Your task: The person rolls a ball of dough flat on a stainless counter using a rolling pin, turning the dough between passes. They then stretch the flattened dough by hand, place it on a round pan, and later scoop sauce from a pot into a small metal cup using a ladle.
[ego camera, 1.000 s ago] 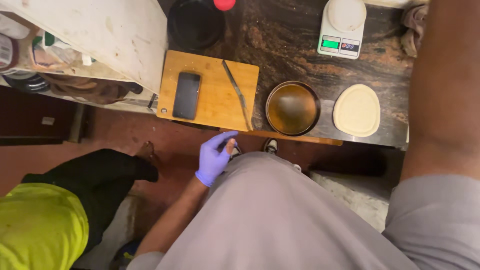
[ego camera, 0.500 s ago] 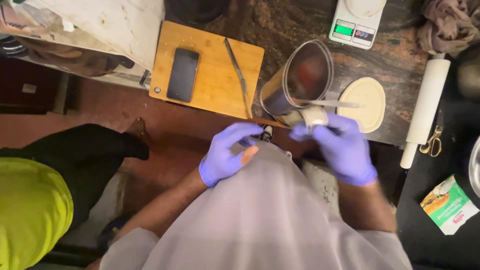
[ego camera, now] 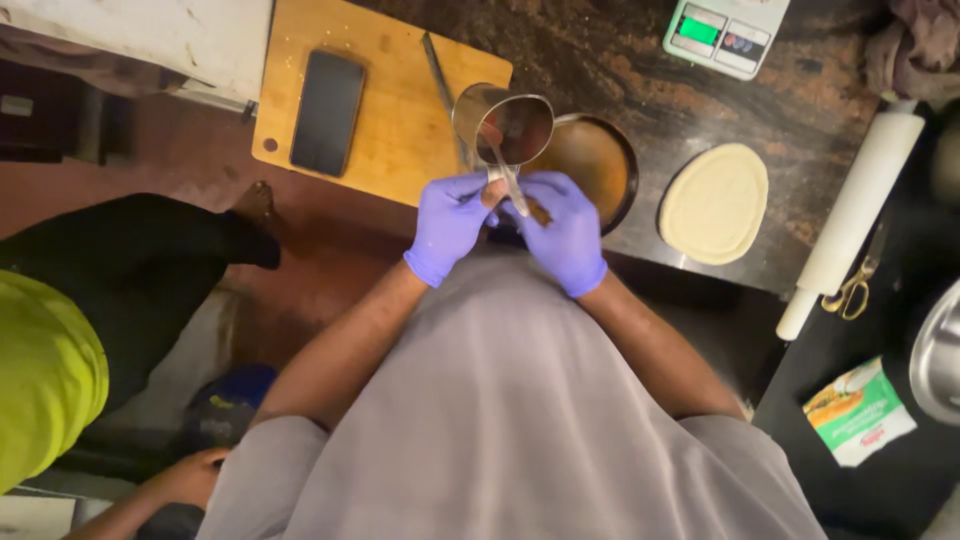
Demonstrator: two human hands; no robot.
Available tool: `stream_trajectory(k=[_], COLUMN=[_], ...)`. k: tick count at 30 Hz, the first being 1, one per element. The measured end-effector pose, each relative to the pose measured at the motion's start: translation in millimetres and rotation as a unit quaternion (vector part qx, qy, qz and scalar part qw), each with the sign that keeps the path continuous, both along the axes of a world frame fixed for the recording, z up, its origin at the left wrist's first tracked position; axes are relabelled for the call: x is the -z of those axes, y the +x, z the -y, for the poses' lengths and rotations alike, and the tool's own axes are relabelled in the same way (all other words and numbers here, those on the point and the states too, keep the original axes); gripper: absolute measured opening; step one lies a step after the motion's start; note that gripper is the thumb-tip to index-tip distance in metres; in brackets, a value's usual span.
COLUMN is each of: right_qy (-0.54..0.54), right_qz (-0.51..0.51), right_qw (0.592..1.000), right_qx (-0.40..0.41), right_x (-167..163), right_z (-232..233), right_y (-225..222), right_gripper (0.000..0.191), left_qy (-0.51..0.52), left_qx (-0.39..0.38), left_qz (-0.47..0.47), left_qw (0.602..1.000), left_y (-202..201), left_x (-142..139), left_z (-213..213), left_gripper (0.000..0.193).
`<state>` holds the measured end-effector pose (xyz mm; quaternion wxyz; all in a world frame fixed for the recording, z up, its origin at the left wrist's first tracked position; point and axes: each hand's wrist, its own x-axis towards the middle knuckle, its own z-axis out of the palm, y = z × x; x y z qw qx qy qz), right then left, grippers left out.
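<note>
Centre of frame: your left hand [ego camera: 448, 222] and right hand [ego camera: 566, 230], both gloved, have risen together. Their fingers now grip the spoon [ego camera: 503, 170] and tilted steel cup [ego camera: 505, 125], lifted over the pan [ego camera: 590, 160] on the worktop [ego camera: 640, 80].

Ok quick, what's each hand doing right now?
Left hand: closed on the metal cup, tilted over the pan.
Right hand: closed on the spoon reaching into the cup.
</note>
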<state>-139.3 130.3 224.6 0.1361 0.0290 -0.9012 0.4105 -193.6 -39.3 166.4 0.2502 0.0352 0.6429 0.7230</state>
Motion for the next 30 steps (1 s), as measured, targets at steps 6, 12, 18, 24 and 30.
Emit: stream_trajectory(k=[6, 12, 18, 24, 30], right_qy=[0.020, 0.123, -0.190, -0.112, -0.100], right_qz=[-0.026, -0.078, -0.026, -0.049, -0.051], right_qw=[0.999, 0.986, 0.980, 0.992, 0.987], right_qx=[-0.032, -0.078, 0.047, -0.007, 0.114], right_x=[-36, -45, -61, -58, -57], right_z=[-24, -51, -91, -82, -45], right_y=[-14, -37, -21, -17, 38], right_gripper=[0.047, 0.037, 0.013, 0.009, 0.014], left_qy=[-0.051, -0.183, -0.050, -0.069, -0.082], left_qx=[-0.002, 0.044, 0.020, 0.060, 0.164], left_qz=[-0.071, -0.154, -0.091, -0.107, -0.051], left_qw=[0.996, 0.970, 0.994, 0.990, 0.982], left_y=[-6, -9, -15, -16, -8], left_x=[-11, -24, -46, -51, -43], left_z=[-16, -34, -34, -25, -10], left_gripper=[0.020, 0.025, 0.036, 0.036, 0.032])
